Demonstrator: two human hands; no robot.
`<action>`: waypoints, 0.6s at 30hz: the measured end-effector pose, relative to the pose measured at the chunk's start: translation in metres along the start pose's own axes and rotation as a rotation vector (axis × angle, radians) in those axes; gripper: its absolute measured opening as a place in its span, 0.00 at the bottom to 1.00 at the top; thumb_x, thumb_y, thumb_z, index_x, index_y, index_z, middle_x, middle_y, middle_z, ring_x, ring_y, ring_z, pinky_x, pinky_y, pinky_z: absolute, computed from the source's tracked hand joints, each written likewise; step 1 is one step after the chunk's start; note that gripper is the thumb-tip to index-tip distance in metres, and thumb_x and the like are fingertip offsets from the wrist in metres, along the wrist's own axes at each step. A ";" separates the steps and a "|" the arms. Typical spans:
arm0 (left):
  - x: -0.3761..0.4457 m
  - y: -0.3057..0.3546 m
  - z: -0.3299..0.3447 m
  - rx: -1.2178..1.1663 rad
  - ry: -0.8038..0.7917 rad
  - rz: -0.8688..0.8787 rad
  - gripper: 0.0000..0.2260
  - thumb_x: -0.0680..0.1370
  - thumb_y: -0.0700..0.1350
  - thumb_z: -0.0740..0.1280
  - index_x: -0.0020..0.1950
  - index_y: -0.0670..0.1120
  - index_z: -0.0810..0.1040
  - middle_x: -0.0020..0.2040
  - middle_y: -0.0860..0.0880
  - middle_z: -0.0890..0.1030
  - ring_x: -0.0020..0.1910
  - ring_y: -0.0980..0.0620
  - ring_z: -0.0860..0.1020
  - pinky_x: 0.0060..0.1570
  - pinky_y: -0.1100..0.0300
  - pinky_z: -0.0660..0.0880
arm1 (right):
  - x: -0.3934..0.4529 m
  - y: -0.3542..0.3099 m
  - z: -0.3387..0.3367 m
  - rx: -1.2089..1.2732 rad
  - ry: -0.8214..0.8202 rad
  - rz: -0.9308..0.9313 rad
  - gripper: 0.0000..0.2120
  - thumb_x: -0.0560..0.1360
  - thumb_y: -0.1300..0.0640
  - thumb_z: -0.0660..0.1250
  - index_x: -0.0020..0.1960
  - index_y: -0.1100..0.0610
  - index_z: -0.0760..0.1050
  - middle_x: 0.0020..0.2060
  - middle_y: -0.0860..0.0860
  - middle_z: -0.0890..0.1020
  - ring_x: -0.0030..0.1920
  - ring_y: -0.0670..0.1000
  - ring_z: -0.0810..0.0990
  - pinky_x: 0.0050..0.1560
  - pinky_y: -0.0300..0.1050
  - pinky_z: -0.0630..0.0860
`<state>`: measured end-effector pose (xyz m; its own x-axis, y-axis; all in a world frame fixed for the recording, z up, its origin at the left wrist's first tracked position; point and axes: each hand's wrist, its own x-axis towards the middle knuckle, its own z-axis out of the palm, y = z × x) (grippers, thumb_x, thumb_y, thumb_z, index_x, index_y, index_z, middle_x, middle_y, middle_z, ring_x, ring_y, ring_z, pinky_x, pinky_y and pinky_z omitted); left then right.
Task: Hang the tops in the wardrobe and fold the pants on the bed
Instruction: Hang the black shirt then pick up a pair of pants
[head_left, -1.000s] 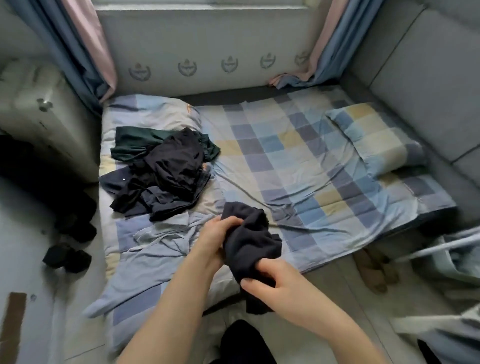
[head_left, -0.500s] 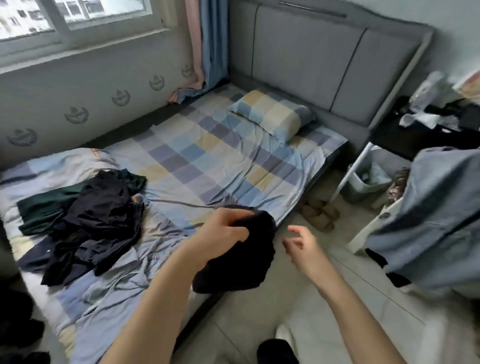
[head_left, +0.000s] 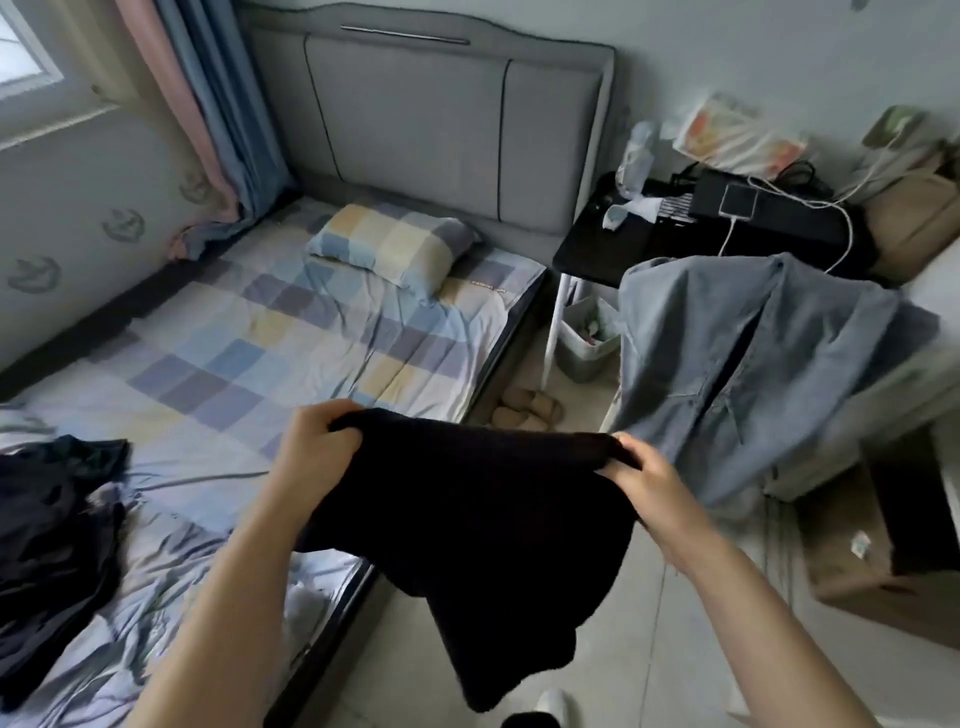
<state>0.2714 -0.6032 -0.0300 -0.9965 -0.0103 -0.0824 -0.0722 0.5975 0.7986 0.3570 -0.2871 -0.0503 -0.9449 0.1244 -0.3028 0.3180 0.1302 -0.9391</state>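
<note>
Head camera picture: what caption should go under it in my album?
Both hands, left and right, hold up a black garment beside the bed.

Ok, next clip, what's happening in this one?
A person stands beside the bed holding a black garment stretched out by its top edge, left hand gripping one corner and right hand the other. It hangs over the floor at the bed's edge, not yet folded or hung. A pile of dark clothes lies on the checked sheet, and a light blue shirt is draped on the right.
</note>
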 end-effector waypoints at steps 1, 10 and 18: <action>0.005 0.005 0.013 0.011 -0.024 0.000 0.26 0.68 0.30 0.61 0.36 0.64 0.79 0.29 0.58 0.79 0.31 0.56 0.77 0.34 0.59 0.71 | 0.000 -0.011 -0.013 0.065 -0.027 -0.021 0.05 0.75 0.58 0.67 0.47 0.52 0.81 0.41 0.50 0.85 0.43 0.50 0.83 0.42 0.40 0.77; -0.022 0.131 0.150 -0.189 -0.836 0.307 0.29 0.66 0.56 0.78 0.65 0.57 0.74 0.58 0.61 0.81 0.59 0.62 0.78 0.56 0.66 0.75 | -0.014 -0.083 -0.064 0.316 -0.053 -0.004 0.11 0.71 0.49 0.69 0.45 0.56 0.82 0.45 0.57 0.84 0.50 0.54 0.83 0.54 0.49 0.77; 0.022 0.158 0.198 -0.332 -0.541 0.340 0.20 0.80 0.34 0.62 0.33 0.53 0.80 0.29 0.57 0.74 0.31 0.60 0.70 0.34 0.64 0.68 | -0.005 -0.094 -0.127 -0.019 0.168 0.021 0.07 0.62 0.55 0.61 0.34 0.52 0.78 0.29 0.52 0.73 0.34 0.48 0.72 0.36 0.43 0.65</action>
<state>0.2461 -0.3504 -0.0231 -0.8127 0.5826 -0.0122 0.1438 0.2208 0.9647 0.3419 -0.1747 0.0601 -0.9125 0.2894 -0.2892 0.3404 0.1447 -0.9291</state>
